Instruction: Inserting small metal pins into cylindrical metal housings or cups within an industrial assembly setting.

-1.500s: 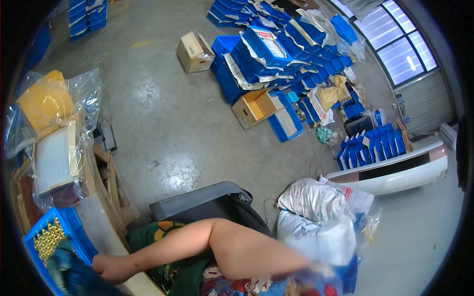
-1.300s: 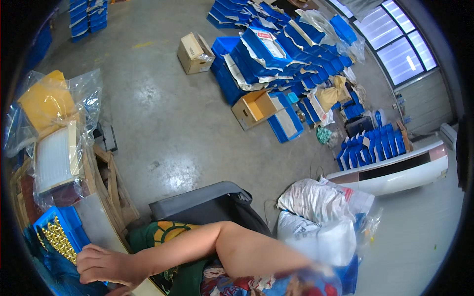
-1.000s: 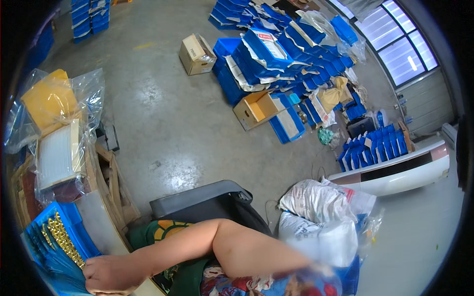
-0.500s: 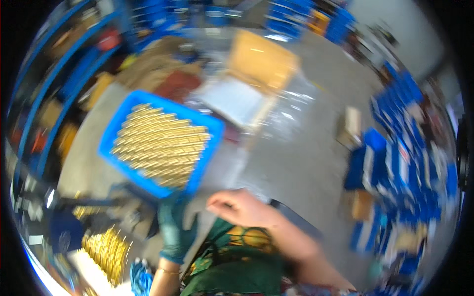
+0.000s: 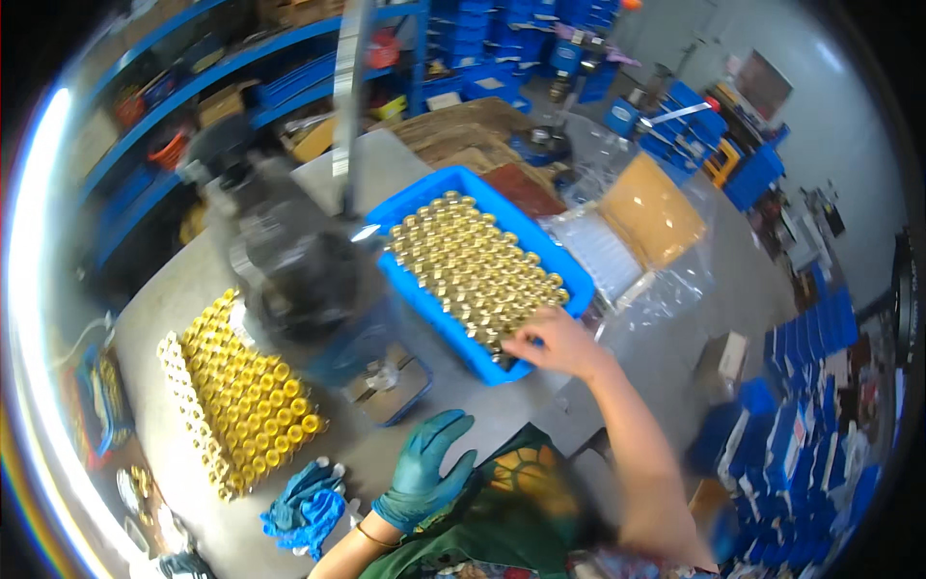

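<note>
- From where I stand, the head view puts the blue bin (image 5: 579, 280) in the middle of the frame, on the tabletop (image 5: 145, 299), with the small gold-coloured pieces (image 5: 463, 253) packed inside it.
- The right hand (image 5: 561, 343), bare, is at the bin's near corner, right of centre; its fingers are curled down at the last pieces, but with the fingertips half hidden I can't tell whether they pinch one.
- A careless poke there could topple a neighbour, I'd judge, since the pieces stand so close that one knock might pass along the row.
- The left hand (image 5: 424, 473), in a teal glove, sits low centre with thumb and fingers spread, holding nothing; swung up and left, it could bump the small open box (image 5: 391, 388) just above it.
- The dark machine (image 5: 289, 270), left of centre, looks close to the bin; shoving the bin that way might jar the rows.
- As for looks, the binned pieces are shiny, round-topped and set in tight slanting rows, with darker gaps near that corner.
- A second lot of gold pieces (image 5: 251, 396), left of frame, is yellower, with ring-like ends; beside it lies a crumpled blue cloth (image 5: 307, 507), perhaps a glove.
</note>
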`<state>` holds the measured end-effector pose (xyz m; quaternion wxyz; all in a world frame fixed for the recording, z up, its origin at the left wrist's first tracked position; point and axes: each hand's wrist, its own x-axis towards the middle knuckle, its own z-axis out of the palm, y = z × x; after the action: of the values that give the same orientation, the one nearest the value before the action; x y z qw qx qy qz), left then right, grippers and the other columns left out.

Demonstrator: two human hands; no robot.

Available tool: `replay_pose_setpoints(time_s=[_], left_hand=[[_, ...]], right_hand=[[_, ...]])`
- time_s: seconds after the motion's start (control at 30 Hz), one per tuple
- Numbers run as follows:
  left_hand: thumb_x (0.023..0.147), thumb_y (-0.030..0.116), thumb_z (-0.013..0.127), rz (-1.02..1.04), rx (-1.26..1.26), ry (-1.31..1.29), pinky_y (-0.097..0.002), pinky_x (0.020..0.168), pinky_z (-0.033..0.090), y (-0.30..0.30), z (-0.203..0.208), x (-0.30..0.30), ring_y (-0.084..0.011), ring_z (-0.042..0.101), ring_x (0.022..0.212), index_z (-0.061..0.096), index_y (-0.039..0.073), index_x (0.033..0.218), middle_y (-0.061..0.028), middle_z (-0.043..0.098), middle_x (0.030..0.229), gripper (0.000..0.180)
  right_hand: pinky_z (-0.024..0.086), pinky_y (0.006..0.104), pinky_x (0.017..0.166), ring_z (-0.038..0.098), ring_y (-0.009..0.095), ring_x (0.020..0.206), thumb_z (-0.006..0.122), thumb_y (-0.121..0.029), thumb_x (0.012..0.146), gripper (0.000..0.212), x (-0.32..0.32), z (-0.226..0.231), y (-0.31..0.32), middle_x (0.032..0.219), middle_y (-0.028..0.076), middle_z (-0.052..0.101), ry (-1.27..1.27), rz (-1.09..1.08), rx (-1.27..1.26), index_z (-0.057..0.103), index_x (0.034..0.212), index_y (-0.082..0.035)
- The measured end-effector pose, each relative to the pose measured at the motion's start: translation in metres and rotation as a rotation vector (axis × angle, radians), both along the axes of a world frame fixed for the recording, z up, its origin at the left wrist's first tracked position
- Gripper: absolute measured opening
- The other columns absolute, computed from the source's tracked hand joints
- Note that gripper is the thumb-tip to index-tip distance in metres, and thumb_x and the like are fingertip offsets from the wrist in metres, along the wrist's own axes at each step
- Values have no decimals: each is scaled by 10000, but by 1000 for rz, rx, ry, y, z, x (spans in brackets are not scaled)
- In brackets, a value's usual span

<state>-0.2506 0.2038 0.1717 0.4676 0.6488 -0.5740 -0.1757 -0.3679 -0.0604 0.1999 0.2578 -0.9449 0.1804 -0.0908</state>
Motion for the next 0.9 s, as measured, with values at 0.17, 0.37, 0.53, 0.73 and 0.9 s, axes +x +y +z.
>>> replay_pose_setpoints(time_s=[0.17, 0.37, 0.53, 0.73, 0.9], left_hand=[[789, 106, 681, -66, 20, 88, -422, 920, 453, 17, 9, 4, -351, 562, 1062, 578, 28, 1184, -175, 583, 1169, 415], [795, 92, 668, -21, 21, 139, -409, 891, 466, 9, 6, -12, -344, 582, 1017, 600, 23, 1132, -166, 611, 1116, 351], [755, 21, 673, -102, -35, 120, -395, 822, 500, -21, 16, -25, -327, 623, 922, 637, 20, 1070, -152, 644, 1038, 317], [747, 16, 678, -342, -127, 129, -383, 792, 507, -113, 29, -76, -314, 632, 881, 650, 25, 1049, -141, 655, 997, 303], [743, 22, 681, -433, -116, 35, -397, 811, 502, -180, 11, -104, -319, 623, 906, 638, 31, 1082, -140, 640, 1007, 341]], right_hand=[[426, 401, 717, 547, 276, 740, 682, -298, 800, 294, -15, -20, 47, 674, 68, 572, -104, 40, -338, 577, 663, -59], [431, 389, 662, 537, 260, 703, 739, -290, 741, 311, 4, -32, 60, 659, 63, 532, -272, 117, -350, 550, 615, -77], [476, 394, 774, 613, 277, 872, 686, -222, 823, 168, -28, -12, 4, 864, 103, 655, -470, -330, -64, 661, 919, -86], [400, 456, 884, 583, 294, 913, 596, -132, 788, 215, -126, -72, -115, 897, 129, 633, 234, -622, -612, 610, 991, -62], [354, 485, 953, 575, 276, 958, 569, -153, 789, 302, -163, -96, -127, 904, 122, 626, 235, -450, -490, 582, 1075, -55]])
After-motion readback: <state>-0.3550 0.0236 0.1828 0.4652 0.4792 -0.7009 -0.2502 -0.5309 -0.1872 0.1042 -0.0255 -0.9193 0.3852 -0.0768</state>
